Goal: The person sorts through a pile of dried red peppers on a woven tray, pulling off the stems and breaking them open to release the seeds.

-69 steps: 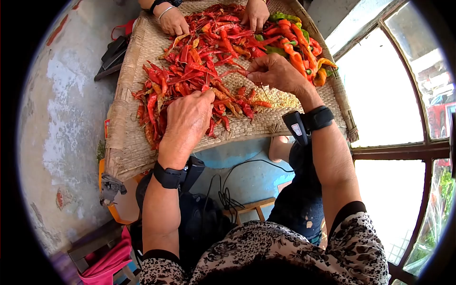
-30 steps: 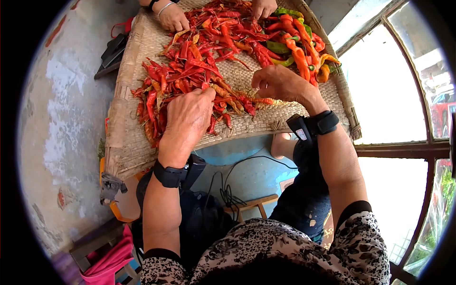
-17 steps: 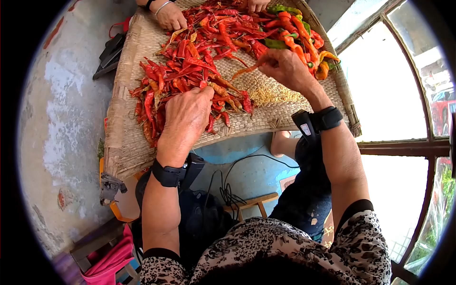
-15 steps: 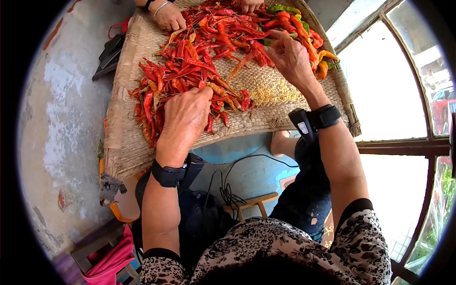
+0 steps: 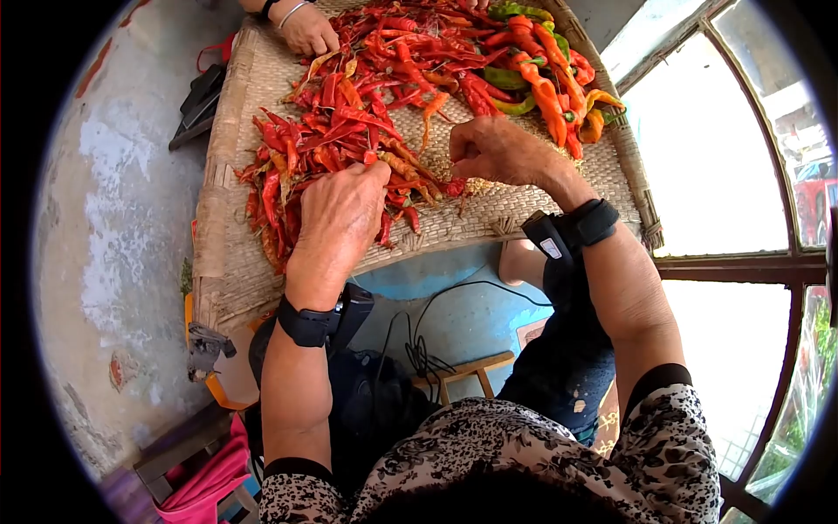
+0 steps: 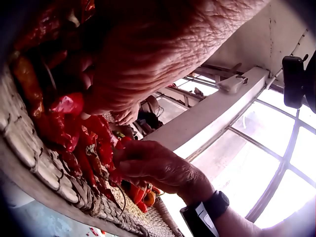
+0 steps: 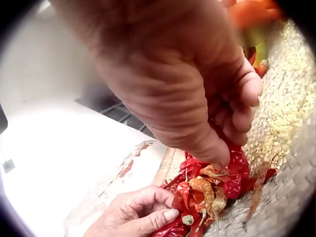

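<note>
Dried red chili peppers [image 5: 336,144] lie heaped on a woven mat tray [image 5: 220,175]. At the near edge of the heap, my left hand [image 5: 340,214] pinches a red chili [image 7: 178,198] between thumb and fingers, as the right wrist view shows. My right hand [image 5: 506,153] is to the right of it, fingers curled, with thumb and fingertips on a wrinkled red chili [image 7: 238,170]. Beside that chili are shrivelled orange-brown chilies [image 7: 202,187]. Pale yellow seeds [image 7: 279,98] are scattered on the weave under my right hand. An orange chili [image 5: 431,113] lies just beyond its fingers.
Fresh orange, red and green peppers [image 5: 550,87] fill the tray's far right corner. Another person's hand [image 5: 307,33] rests at the far left of the heap. A window [image 5: 733,192] stands to the right, a worn wall [image 5: 131,201] to the left. A cable [image 5: 419,349] hangs below.
My right hand carried an orange chili from the near heap towards the far one, let it go, and came back to the near heap. My left hand stayed; the other person's right hand drew back.
</note>
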Motion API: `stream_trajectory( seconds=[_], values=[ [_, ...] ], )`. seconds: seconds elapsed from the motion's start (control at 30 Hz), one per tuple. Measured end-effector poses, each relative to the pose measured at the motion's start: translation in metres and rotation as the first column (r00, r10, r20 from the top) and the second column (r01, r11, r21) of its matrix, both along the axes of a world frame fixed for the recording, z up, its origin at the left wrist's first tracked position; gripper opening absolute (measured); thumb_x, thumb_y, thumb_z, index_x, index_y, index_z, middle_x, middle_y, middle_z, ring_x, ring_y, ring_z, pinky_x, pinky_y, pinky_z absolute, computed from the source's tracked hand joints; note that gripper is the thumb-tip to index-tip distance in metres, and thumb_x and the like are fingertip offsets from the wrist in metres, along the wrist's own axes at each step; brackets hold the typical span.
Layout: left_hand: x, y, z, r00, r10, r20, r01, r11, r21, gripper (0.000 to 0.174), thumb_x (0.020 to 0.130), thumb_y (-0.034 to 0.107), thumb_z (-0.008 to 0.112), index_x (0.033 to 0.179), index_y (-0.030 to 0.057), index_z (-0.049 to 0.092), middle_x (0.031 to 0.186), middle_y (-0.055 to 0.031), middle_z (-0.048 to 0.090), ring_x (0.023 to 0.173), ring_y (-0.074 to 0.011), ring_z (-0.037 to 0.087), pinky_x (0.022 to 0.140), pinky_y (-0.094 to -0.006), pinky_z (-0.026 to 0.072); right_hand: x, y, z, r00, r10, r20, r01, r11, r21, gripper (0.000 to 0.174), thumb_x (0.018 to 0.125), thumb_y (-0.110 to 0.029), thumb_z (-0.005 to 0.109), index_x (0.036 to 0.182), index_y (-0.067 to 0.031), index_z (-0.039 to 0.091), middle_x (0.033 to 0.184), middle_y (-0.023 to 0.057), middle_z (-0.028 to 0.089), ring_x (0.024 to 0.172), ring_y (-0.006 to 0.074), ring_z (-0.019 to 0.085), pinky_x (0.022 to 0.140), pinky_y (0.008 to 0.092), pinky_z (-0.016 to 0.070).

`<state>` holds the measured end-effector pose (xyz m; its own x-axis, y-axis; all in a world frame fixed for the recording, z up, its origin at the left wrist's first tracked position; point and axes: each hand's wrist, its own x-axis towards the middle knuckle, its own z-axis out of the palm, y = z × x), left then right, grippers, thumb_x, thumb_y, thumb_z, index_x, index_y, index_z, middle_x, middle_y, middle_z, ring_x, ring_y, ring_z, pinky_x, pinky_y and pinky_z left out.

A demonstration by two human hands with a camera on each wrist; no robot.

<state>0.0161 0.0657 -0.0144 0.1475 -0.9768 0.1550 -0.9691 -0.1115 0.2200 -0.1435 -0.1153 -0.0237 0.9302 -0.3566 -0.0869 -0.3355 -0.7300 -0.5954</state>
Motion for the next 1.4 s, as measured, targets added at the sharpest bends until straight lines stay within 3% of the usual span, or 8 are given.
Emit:
stream_trajectory(
  seconds=[0.1, 0.17, 0.53, 0.8, 0.87, 0.97, 1.13, 1.4],
  values=[
    [0.000, 0.000, -0.001, 1.000, -0.018, 0.005, 0.018, 0.999, -0.030, 0.008, 0.083, 0.008, 0.059, 0.086, 0.0041, 0.053, 0.075, -0.0151, 0.059, 0.069, -0.0362, 0.059, 0.061, -0.0444, 0.0466, -0.004, -0.019, 0.005, 0.930, -0.277, 0.242, 0.269, 0.961, 0.069, 0.031, 0.081, -0.024, 0.069, 0.099, 0.0001, 0.063, 0.079, 0.0119, 0.067, 0.075, 0.0209, 0.066, 0.063, 0.0334, 0.0510],
    [0.001, 0.000, -0.002, 1.000, -0.019, 0.009, 0.019, 0.999, -0.037, 0.008, 0.083, 0.008, 0.059, 0.086, 0.0042, 0.053, 0.075, -0.0151, 0.059, 0.069, -0.0363, 0.059, 0.061, -0.0444, 0.0466, 0.001, -0.036, -0.006, 0.666, -0.459, 0.588, 0.505, 0.858, 0.097, 0.042, 0.086, -0.029, 0.067, 0.113, 0.0028, 0.059, 0.074, 0.0116, 0.067, 0.070, 0.0196, 0.066, 0.060, 0.0315, 0.0512],
    [0.001, 0.001, -0.001, 1.000, -0.018, -0.002, 0.018, 0.999, -0.043, 0.007, 0.082, 0.007, 0.059, 0.086, 0.0040, 0.053, 0.075, -0.0150, 0.059, 0.070, -0.0365, 0.060, 0.061, -0.0443, 0.0469, 0.046, 0.005, -0.025, 0.980, -0.097, 0.175, 0.107, 0.993, -0.044, 0.032, 0.087, -0.029, 0.066, 0.103, -0.0007, 0.066, 0.087, 0.0122, 0.068, 0.080, 0.0146, 0.064, 0.070, 0.0315, 0.0509],
    [0.002, 0.004, -0.001, 0.999, -0.036, -0.020, 0.034, 0.995, -0.089, 0.007, 0.081, 0.005, 0.059, 0.086, 0.0031, 0.054, 0.075, -0.0149, 0.059, 0.069, -0.0361, 0.059, 0.061, -0.0445, 0.0464, 0.040, -0.016, 0.003, 0.606, -0.261, 0.752, 0.527, 0.839, -0.134, 0.024, 0.083, -0.015, 0.064, 0.103, -0.0030, 0.067, 0.092, 0.0176, 0.066, 0.080, 0.0321, 0.066, 0.070, 0.0393, 0.0532],
    [0.003, 0.004, -0.005, 0.999, -0.037, -0.018, 0.035, 0.995, -0.092, 0.007, 0.081, 0.005, 0.059, 0.085, 0.0032, 0.053, 0.074, -0.0148, 0.058, 0.069, -0.0360, 0.059, 0.061, -0.0446, 0.0463, 0.030, -0.028, -0.007, 0.650, -0.229, 0.724, 0.567, 0.780, -0.263, 0.027, 0.083, -0.019, 0.063, 0.105, -0.0044, 0.066, 0.089, 0.0172, 0.066, 0.081, 0.0339, 0.065, 0.071, 0.0420, 0.0524],
    [0.003, 0.003, -0.004, 1.000, -0.025, -0.010, 0.024, 0.998, -0.066, 0.007, 0.082, 0.005, 0.059, 0.085, 0.0033, 0.053, 0.074, -0.0147, 0.058, 0.069, -0.0358, 0.059, 0.060, -0.0445, 0.0464, 0.017, -0.011, -0.005, 0.986, -0.088, 0.144, 0.116, 0.972, -0.205, 0.023, 0.081, -0.017, 0.064, 0.099, -0.0026, 0.065, 0.082, 0.0119, 0.067, 0.077, 0.0233, 0.065, 0.068, 0.0354, 0.0518],
    [0.000, 0.002, -0.002, 1.000, -0.029, -0.012, 0.028, 0.998, -0.058, 0.006, 0.083, 0.005, 0.058, 0.085, 0.0037, 0.053, 0.074, -0.0143, 0.058, 0.069, -0.0355, 0.059, 0.061, -0.0440, 0.0468, 0.009, 0.020, -0.009, 0.965, 0.048, -0.256, -0.093, 0.981, -0.167, 0.023, 0.076, -0.024, 0.068, 0.089, -0.0060, 0.065, 0.084, 0.0109, 0.068, 0.083, 0.0295, 0.065, 0.072, 0.0390, 0.0510],
    [0.001, 0.001, -0.006, 0.999, -0.048, 0.020, 0.049, 0.996, -0.072, 0.006, 0.083, 0.007, 0.057, 0.085, 0.0041, 0.053, 0.074, -0.0141, 0.059, 0.069, -0.0354, 0.059, 0.060, -0.0441, 0.0465, -0.002, 0.010, -0.010, 0.961, 0.001, -0.275, -0.109, 0.919, -0.378, 0.014, 0.078, -0.014, 0.057, 0.085, -0.0026, 0.062, 0.080, 0.0167, 0.064, 0.081, 0.0357, 0.062, 0.070, 0.0446, 0.0494]
  ],
)
